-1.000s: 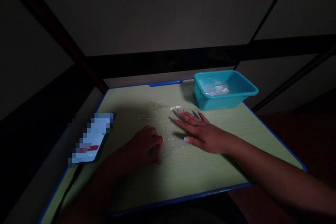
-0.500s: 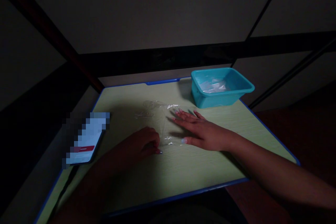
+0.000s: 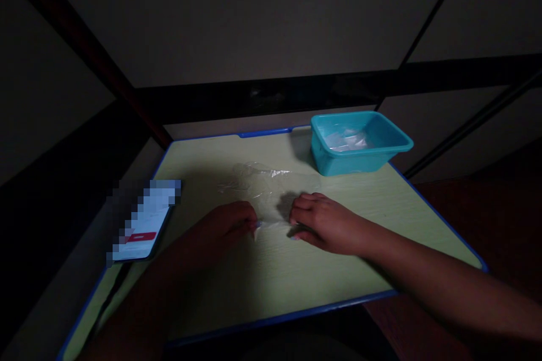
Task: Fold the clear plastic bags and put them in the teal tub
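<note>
A thin, crumpled piece of clear plastic film point(image 3: 271, 175) lies on the light yellow-green table; whether it is a bag or a glove I cannot tell. My left hand point(image 3: 235, 220) pinches the film's near edge, a small tip of it sticking out below the fingers. To the right, my right hand point(image 3: 324, 223) has its fingers curled and its thumb drawn in at the same near edge. A stretch of film runs taut between the two hands. The right fingertips are partly hidden by the hand and its shadow.
A turquoise plastic basket point(image 3: 359, 161) with clear plastic inside stands at the back right of the table point(image 3: 330, 282). On the left lies a lit phone point(image 3: 146, 231) with a dark cable point(image 3: 112, 296). Wall panels rise directly behind the table.
My right hand was spread flat over the film; its fingers are now curled in at the near edge. My left fingers have moved slightly up, and the film's near edge is pulled straighter.
</note>
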Demonstrator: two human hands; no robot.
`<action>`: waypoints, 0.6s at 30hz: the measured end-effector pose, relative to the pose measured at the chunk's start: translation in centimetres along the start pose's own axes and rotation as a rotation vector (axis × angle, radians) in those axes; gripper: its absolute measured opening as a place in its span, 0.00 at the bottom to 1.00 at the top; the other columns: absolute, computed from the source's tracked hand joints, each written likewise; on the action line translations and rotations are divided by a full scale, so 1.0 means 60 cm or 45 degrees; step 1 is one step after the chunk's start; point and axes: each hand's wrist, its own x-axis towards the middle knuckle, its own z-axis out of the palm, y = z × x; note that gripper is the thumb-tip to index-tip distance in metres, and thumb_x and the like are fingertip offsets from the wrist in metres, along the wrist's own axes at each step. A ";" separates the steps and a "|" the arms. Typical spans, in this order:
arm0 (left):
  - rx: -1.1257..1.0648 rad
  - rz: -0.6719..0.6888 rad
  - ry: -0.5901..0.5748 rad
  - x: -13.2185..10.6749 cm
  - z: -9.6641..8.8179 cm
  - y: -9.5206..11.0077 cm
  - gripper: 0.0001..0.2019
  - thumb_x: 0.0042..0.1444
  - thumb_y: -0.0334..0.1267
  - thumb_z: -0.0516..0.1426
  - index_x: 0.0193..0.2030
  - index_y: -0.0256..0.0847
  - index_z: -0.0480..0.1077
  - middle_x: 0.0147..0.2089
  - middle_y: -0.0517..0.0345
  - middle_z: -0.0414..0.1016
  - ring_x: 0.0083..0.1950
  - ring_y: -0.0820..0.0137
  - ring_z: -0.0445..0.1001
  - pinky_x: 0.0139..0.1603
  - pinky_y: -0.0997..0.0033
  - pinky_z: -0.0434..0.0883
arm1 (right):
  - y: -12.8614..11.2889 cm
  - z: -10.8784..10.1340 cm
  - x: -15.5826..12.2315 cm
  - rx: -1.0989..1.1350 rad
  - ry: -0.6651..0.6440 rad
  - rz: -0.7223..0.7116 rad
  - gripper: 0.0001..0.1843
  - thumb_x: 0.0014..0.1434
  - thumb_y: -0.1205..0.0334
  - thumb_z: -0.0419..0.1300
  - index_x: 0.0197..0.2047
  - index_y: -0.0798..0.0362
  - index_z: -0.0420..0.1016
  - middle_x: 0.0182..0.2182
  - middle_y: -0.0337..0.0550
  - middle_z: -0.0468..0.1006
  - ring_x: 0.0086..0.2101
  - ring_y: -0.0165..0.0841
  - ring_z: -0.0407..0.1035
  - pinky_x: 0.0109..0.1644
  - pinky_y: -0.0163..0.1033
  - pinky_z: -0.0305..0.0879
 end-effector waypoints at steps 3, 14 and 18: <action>-0.013 0.000 0.069 0.002 0.003 0.000 0.11 0.62 0.40 0.47 0.32 0.42 0.66 0.32 0.61 0.69 0.35 0.70 0.68 0.38 0.71 0.64 | -0.001 0.008 0.003 -0.035 0.023 0.011 0.08 0.63 0.63 0.55 0.39 0.57 0.73 0.36 0.48 0.73 0.39 0.37 0.64 0.43 0.43 0.59; -0.139 0.144 0.387 0.018 0.031 -0.005 0.10 0.57 0.46 0.56 0.34 0.42 0.68 0.39 0.55 0.72 0.42 0.66 0.70 0.44 0.66 0.66 | 0.004 0.017 0.007 0.236 0.112 -0.011 0.05 0.62 0.67 0.53 0.37 0.55 0.70 0.33 0.44 0.72 0.37 0.35 0.64 0.43 0.41 0.59; -0.251 0.130 0.442 0.020 0.038 -0.003 0.08 0.58 0.42 0.55 0.33 0.41 0.68 0.36 0.57 0.73 0.40 0.68 0.71 0.44 0.67 0.66 | -0.001 0.015 0.005 0.274 0.072 -0.041 0.05 0.62 0.67 0.53 0.35 0.54 0.69 0.34 0.45 0.72 0.37 0.35 0.64 0.44 0.43 0.59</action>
